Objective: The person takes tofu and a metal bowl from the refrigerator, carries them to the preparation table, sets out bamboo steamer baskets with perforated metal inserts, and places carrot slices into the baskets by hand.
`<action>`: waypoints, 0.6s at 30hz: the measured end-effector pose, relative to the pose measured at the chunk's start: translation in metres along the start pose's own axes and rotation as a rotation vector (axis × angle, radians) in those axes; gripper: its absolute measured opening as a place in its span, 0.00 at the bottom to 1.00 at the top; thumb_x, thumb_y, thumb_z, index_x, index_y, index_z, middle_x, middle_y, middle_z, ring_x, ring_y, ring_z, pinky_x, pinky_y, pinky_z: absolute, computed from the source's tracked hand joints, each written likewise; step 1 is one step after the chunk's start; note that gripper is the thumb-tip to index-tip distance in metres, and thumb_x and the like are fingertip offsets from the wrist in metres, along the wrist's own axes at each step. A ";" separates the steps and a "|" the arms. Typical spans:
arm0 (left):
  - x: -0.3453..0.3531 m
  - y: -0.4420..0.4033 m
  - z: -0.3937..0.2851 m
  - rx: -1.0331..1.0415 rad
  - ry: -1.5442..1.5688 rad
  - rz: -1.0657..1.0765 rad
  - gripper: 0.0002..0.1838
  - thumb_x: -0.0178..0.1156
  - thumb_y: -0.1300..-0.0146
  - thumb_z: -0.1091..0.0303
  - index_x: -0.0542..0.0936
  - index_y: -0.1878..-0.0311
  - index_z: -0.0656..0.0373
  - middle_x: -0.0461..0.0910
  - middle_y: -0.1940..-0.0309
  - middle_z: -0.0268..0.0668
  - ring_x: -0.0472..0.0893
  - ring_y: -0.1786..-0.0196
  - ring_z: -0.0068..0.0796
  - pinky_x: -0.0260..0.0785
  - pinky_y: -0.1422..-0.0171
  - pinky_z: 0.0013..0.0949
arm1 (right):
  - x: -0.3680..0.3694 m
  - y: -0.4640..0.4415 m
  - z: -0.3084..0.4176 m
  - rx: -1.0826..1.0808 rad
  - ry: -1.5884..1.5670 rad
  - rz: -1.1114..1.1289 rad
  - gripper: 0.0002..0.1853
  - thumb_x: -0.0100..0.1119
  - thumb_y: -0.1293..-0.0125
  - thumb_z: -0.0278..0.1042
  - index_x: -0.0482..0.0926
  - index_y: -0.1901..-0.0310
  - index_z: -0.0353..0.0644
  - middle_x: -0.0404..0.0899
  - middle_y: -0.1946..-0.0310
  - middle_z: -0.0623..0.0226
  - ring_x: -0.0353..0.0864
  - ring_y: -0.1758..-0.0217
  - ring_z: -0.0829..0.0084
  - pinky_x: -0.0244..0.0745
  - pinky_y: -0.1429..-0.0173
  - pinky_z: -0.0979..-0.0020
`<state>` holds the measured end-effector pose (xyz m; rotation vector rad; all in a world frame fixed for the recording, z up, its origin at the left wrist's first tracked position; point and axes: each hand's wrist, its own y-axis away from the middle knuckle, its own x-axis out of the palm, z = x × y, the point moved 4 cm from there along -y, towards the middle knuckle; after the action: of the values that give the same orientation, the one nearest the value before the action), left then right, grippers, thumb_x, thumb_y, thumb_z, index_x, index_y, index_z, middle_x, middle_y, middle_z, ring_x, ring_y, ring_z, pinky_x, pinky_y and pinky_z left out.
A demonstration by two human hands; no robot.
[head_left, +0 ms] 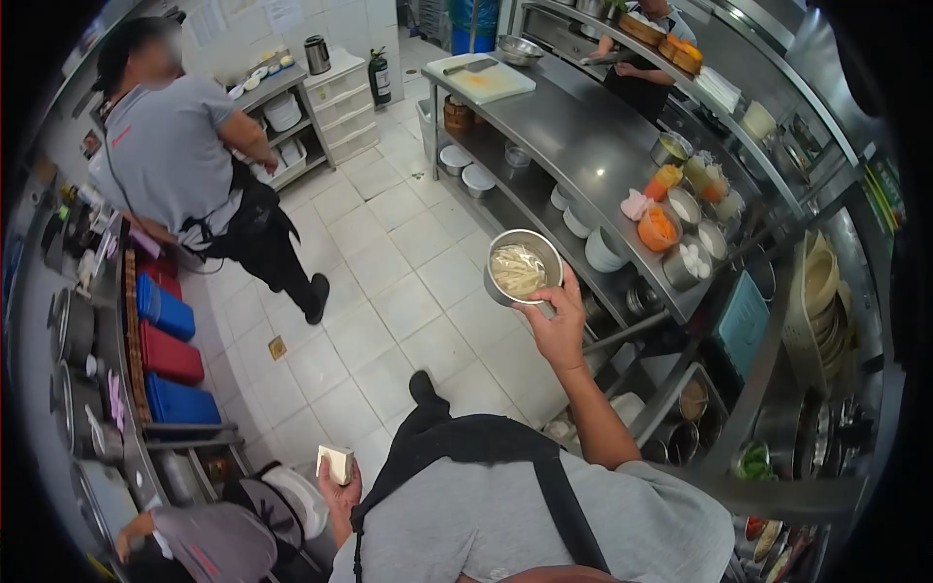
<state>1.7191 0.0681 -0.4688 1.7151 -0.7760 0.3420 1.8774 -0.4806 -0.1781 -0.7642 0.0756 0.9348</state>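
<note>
Out in front of me, my right hand (562, 330) grips a round metal pot (496, 291) by its side. Pale thin strips (518, 270) lie inside it, with a shiny wet look. Lower down at my left side, my left hand (340, 494) has its fingers closed round a pale cream block (335, 464) with flat faces. What the block is made of I cannot make out. Both hands are over the tiled floor, and the pot is just left of the steel worktable.
A steel worktable (573, 117) with a cutting board (479, 80) runs along the right. One co-worker (180, 146) stands at the left, another (209, 539) bends at lower left, a third (641, 78) is behind the table. White floor tiles (379, 243) stretch ahead.
</note>
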 end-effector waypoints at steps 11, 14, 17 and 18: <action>0.416 -0.225 0.016 -0.022 -0.286 0.245 0.23 0.65 0.27 0.60 0.76 0.34 0.56 0.83 0.40 0.42 0.83 0.37 0.50 0.80 0.35 0.54 | 0.069 -0.177 -0.106 0.117 0.189 -0.121 0.16 0.84 0.50 0.29 0.83 0.64 0.37 0.71 0.28 0.37 0.72 0.26 0.41 0.68 0.24 0.54; 0.487 -0.260 0.033 -0.030 -0.325 0.291 0.24 0.65 0.27 0.60 0.75 0.33 0.57 0.82 0.38 0.44 0.84 0.39 0.51 0.81 0.35 0.53 | 0.083 -0.225 -0.161 0.113 0.248 -0.142 0.16 0.84 0.50 0.30 0.84 0.64 0.38 0.71 0.28 0.38 0.72 0.26 0.41 0.68 0.24 0.54; 0.498 -0.324 0.044 -0.126 -0.323 0.300 0.24 0.65 0.27 0.60 0.75 0.33 0.57 0.82 0.37 0.44 0.85 0.41 0.51 0.82 0.35 0.51 | 0.100 -0.273 -0.231 0.157 0.302 -0.181 0.16 0.84 0.50 0.32 0.84 0.65 0.39 0.71 0.27 0.41 0.72 0.26 0.42 0.69 0.24 0.54; 0.492 -0.343 0.047 -0.121 -0.287 0.239 0.23 0.64 0.27 0.60 0.76 0.33 0.57 0.82 0.38 0.44 0.84 0.40 0.50 0.81 0.35 0.52 | 0.105 -0.284 -0.252 0.182 0.281 -0.193 0.16 0.84 0.50 0.32 0.84 0.65 0.39 0.71 0.27 0.41 0.72 0.26 0.42 0.69 0.24 0.54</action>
<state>2.2989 -0.0920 -0.4456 1.5784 -1.1940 0.2072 2.2190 -0.6648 -0.2452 -0.7157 0.3235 0.6234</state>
